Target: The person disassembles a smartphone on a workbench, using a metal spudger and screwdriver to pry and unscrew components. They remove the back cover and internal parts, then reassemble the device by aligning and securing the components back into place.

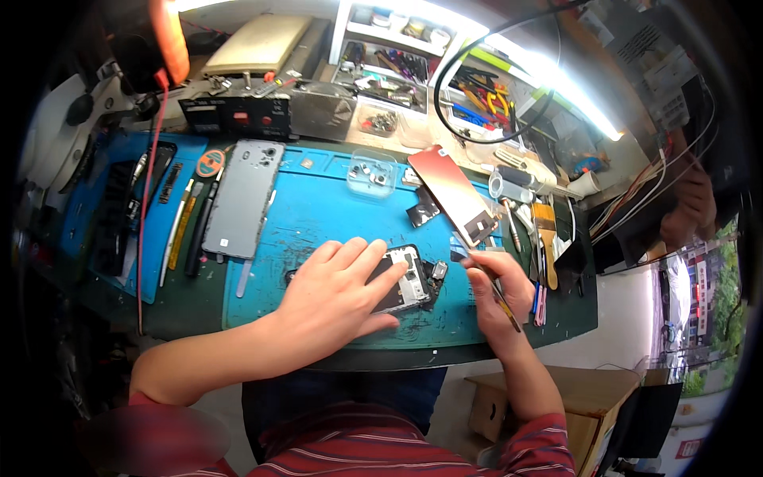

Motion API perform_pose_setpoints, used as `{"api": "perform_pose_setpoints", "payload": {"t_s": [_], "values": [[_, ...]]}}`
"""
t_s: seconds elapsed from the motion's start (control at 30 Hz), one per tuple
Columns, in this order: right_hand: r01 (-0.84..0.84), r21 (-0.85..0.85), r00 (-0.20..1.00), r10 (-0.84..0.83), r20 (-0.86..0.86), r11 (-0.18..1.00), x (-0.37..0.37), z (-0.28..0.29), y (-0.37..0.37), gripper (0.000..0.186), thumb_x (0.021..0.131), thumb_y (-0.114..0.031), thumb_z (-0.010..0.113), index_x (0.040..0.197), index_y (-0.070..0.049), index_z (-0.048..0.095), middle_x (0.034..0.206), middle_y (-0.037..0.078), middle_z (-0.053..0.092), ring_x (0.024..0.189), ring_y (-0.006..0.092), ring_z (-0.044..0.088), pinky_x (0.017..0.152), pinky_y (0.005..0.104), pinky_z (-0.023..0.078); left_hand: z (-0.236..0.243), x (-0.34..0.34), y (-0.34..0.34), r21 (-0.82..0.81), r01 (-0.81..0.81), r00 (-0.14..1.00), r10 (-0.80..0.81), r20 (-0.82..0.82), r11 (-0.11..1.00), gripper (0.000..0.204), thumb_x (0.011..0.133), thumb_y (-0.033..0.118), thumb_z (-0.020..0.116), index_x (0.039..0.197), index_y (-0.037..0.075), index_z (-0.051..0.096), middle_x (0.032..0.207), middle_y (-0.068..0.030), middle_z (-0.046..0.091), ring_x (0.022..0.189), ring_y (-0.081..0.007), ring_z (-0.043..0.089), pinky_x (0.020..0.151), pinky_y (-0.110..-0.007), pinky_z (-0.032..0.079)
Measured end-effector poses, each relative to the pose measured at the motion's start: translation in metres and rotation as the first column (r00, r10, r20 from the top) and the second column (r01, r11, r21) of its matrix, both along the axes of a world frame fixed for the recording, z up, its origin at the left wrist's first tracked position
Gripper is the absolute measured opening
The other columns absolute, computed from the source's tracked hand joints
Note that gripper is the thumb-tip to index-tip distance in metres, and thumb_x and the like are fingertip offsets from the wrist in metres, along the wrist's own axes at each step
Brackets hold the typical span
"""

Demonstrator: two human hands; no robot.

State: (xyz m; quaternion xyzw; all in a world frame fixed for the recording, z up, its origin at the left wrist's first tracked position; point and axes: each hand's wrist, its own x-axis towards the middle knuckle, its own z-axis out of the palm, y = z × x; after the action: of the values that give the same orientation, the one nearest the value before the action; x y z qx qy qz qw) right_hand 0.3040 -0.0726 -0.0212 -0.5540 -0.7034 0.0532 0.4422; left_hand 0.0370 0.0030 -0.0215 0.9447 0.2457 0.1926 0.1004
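My left hand point(338, 290) lies flat with its fingers spread over an opened phone point(412, 278), hiding much of it. The phone's bare metal frame and white inner parts show past the fingertips. My right hand point(502, 294) is closed around a slim, pen-like tool point(506, 306) with a dark and gold handle. The tool's tip is too small to make out; it lies near a small bluish clear piece point(458, 248). Just beyond, a reddish phone screen panel point(455, 191) rests at a slant. A small camera module point(437, 270) sits beside the phone.
A blue work mat point(318, 215) covers the bench. On it are a grey phone back cover point(245, 195), a clear box of small parts point(371, 173) and a black square piece point(423, 208). A wide brush point(545, 238) stands right, screwdrivers and slim tools point(191, 226) left.
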Motion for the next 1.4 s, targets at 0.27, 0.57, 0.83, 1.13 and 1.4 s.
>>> {"api": "perform_pose_setpoints", "payload": {"t_s": [0.27, 0.57, 0.83, 1.13, 1.4], "values": [[0.381, 0.092, 0.670, -0.344, 0.658, 0.920, 0.077, 0.000, -0.022, 0.035, 0.090, 0.003, 0.064, 0.123, -0.004, 0.074, 0.108, 0.012, 0.075, 0.100, 0.0324, 0.071, 0.089, 0.0410, 0.057, 0.002, 0.005, -0.010, 0.069, -0.044, 0.995, 0.038, 0.090, 0.997, 0.084, 0.083, 0.048, 0.083, 0.152, 0.007, 0.055, 0.133, -0.0159, 0.065, 0.121, -0.0301, 0.062, 0.102, -0.042, 0.049], [-0.228, 0.301, 0.848, 0.037, 0.529, 0.926, -0.046, 0.017, -0.075, 0.039, 0.103, -0.032, 0.062, 0.135, -0.011, 0.069, 0.132, 0.016, 0.070, 0.121, 0.0347, 0.066, 0.102, 0.0508, 0.052, 0.005, 0.033, -0.065, -0.662, 0.746, 0.559, 0.472, 0.681, 0.073, 0.059, 0.115, 0.031, 0.052, 0.167, 0.011, 0.034, 0.154, -0.0148, 0.059, 0.136, -0.0268, 0.058, 0.117, -0.042, 0.044], [0.300, 0.068, 0.808, -0.291, 0.512, 0.952, 0.036, -0.001, 0.067, 0.069, 0.097, -0.055, 0.070, 0.142, -0.003, 0.062, 0.137, 0.019, 0.068, 0.128, 0.0384, 0.062, 0.106, 0.0508, 0.050, 0.019, -0.055, -0.106, -0.607, 0.737, 0.676, 0.316, 0.665, -0.299, 0.058, 0.116, 0.021, 0.048, 0.168, 0.007, 0.029, 0.167, -0.0190, 0.041, 0.136, -0.0250, 0.061, 0.118, -0.042, 0.046], [0.461, -0.325, 0.708, -0.122, 0.695, 0.826, 0.028, 0.015, 0.094, 0.079, 0.087, -0.054, 0.075, 0.149, -0.008, 0.057, 0.131, 0.019, 0.069, 0.123, 0.0365, 0.063, 0.107, 0.0489, 0.048, -0.045, -0.152, -0.157, -0.869, 0.378, 0.594, 0.637, 0.491, 0.318, 0.054, 0.107, 0.001, 0.060, 0.159, 0.003, 0.044, 0.148, -0.0159, 0.059, 0.124, -0.0218, 0.068, 0.104, -0.033, 0.055], [0.488, -0.193, 0.798, -0.345, 0.494, 0.852, 0.027, 0.034, 0.062, 0.066, 0.087, -0.050, 0.073, 0.137, -0.008, 0.068, 0.119, 0.019, 0.074, 0.113, 0.0360, 0.070, 0.098, 0.0467, 0.055, -0.049, -0.154, -0.149, -0.862, 0.422, 0.622, 0.602, 0.501, 0.281, 0.049, 0.106, -0.001, 0.061, 0.154, 0.001, 0.051, 0.144, -0.0144, 0.063, 0.125, -0.0216, 0.068, 0.106, -0.034, 0.054]]}}
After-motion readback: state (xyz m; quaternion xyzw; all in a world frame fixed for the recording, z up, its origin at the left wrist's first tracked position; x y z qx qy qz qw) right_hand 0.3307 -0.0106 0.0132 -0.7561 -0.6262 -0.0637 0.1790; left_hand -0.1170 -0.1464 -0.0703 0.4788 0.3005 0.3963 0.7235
